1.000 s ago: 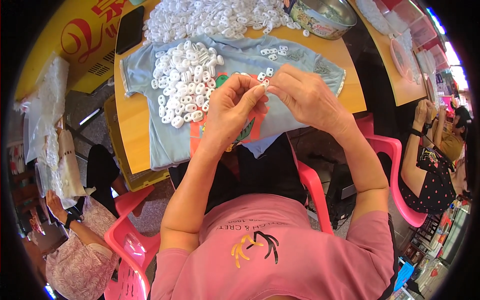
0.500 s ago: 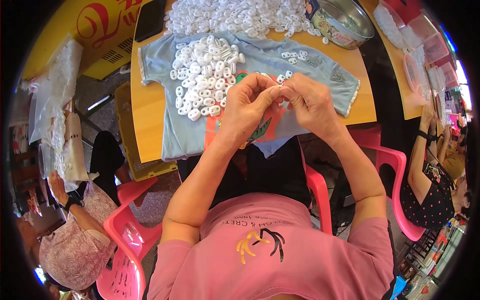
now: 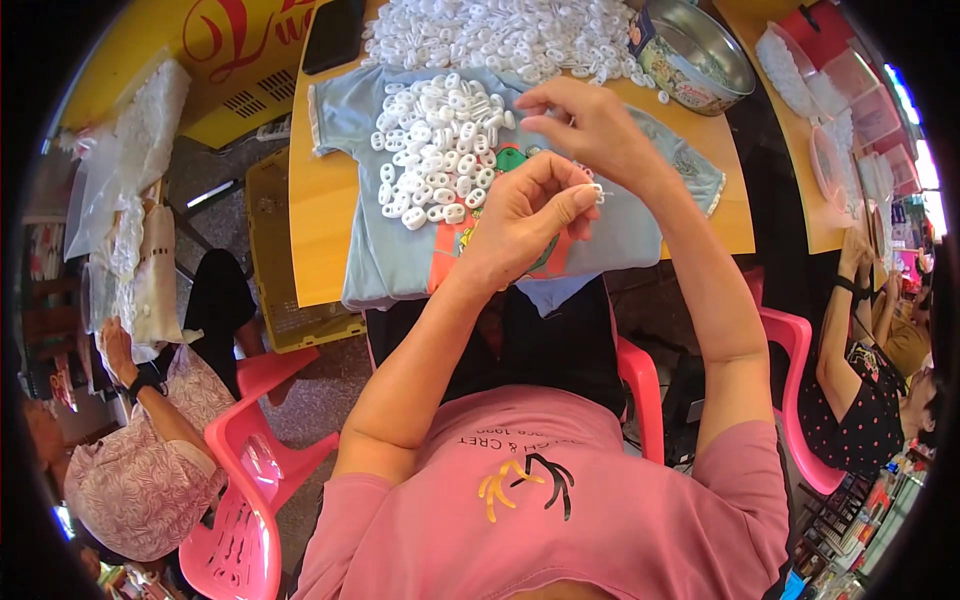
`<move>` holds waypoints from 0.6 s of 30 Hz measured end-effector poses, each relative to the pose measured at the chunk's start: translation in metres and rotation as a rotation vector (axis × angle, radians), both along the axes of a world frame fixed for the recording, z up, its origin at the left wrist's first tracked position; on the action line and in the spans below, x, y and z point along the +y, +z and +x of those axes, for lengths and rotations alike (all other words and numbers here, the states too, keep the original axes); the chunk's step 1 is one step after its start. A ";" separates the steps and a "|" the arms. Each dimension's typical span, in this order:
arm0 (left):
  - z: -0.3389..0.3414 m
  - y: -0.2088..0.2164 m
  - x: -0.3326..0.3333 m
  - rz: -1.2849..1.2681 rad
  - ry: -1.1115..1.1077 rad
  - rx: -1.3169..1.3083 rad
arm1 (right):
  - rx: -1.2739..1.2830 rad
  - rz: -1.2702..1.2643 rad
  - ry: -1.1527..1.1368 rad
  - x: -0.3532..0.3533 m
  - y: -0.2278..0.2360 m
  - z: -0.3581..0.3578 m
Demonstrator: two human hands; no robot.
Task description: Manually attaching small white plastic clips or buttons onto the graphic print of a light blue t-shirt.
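Note:
My left hand [image 3: 525, 218] is closed, pinching a small white plastic piece [image 3: 598, 190] between thumb and forefinger; a thin bit sticks out at its right. Beyond it, my right hand [image 3: 595, 130] is raised with thumb and fingers apart and nothing visible in them. Its fingertips point left, toward a heap of white oval two-holed pieces [image 3: 440, 140]. That heap lies on a light blue T-shirt [image 3: 375, 255] with an orange and green print, spread over the table. My right hand and forearm hide part of the shirt.
A larger pile of white pieces [image 3: 500, 35] covers the table's far side. Beside it stand a round metal tin [image 3: 705, 70] and a black phone [image 3: 333, 35]. A yellow crate [image 3: 280, 270] is below left. Co-workers sit at both sides near pink chairs [image 3: 245, 480].
My right hand has let go of the small piece and moved up and left toward the heap, its fingers spreading. My left hand keeps its pinch. The view has shifted slightly.

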State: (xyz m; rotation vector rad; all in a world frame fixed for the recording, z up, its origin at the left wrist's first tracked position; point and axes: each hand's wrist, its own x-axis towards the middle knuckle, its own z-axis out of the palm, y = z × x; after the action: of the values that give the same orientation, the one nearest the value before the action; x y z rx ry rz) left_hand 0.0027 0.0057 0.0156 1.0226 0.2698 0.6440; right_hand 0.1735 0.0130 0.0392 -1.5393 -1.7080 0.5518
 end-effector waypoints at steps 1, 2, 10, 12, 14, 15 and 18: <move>0.000 0.000 -0.001 -0.005 -0.010 0.001 | -0.133 0.107 0.051 0.007 -0.007 -0.001; -0.001 -0.002 -0.002 -0.006 -0.007 0.001 | -0.221 0.107 0.062 0.012 -0.010 -0.003; -0.002 -0.007 -0.006 -0.024 0.014 0.019 | -0.133 0.042 0.001 0.006 -0.009 -0.003; -0.002 -0.007 -0.006 -0.019 0.028 0.027 | 0.053 -0.183 -0.078 -0.005 0.002 -0.003; -0.002 -0.007 -0.006 -0.015 0.037 0.034 | 0.298 -0.234 -0.091 -0.012 0.003 0.002; -0.001 -0.006 -0.006 -0.023 0.058 0.025 | 0.299 -0.236 -0.098 -0.016 0.002 0.005; -0.001 -0.006 -0.005 -0.047 0.110 0.031 | 0.516 -0.199 -0.106 -0.025 0.001 0.008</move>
State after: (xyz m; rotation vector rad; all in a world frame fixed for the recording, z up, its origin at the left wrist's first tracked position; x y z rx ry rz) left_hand 0.0020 0.0009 0.0099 0.9781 0.3686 0.7190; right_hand 0.1819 -0.0122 0.0402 -1.4500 -1.1994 0.9888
